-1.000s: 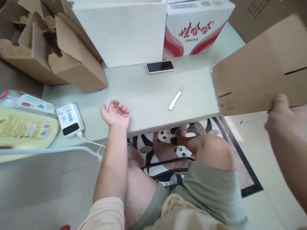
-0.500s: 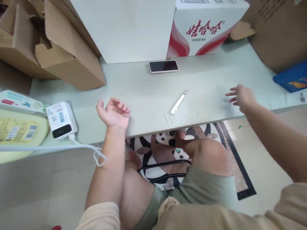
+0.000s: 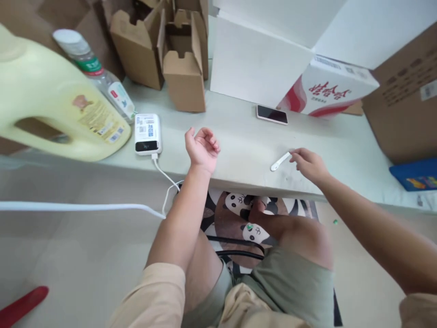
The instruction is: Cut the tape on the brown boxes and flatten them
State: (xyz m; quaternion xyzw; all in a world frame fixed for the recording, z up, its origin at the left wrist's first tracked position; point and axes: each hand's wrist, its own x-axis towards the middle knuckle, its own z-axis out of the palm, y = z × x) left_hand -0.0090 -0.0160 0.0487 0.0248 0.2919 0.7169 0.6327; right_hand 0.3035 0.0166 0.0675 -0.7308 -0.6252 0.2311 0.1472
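Note:
A slim, pale scalpel-like knife (image 3: 280, 162) lies slantwise on the pale green tabletop, its handle end toward the near edge. My right hand (image 3: 310, 165) has its fingertips at the knife's blade end, covering the tip; the fingers are bent and look slightly apart, and the knife rests on the surface. My left hand (image 3: 204, 148) lies palm up with loosely curled fingers, holding nothing, at the near part of the table. Behind the knife is a phone (image 3: 272, 115) with a dark screen.
At the left stand a yellow jug (image 3: 112, 141), a clear bottle (image 3: 118, 93) and a white power bank (image 3: 147, 125) with a white cable (image 3: 167, 175). Brown cartons (image 3: 186, 86), a white box (image 3: 256, 64) and a red-and-white box (image 3: 327, 91) line the back. A blue packet (image 3: 414, 174) lies right.
My right hand has moved left to the blade end of the knife. The camera view has shifted left, showing more of the jug and bottle. My left hand keeps its pose.

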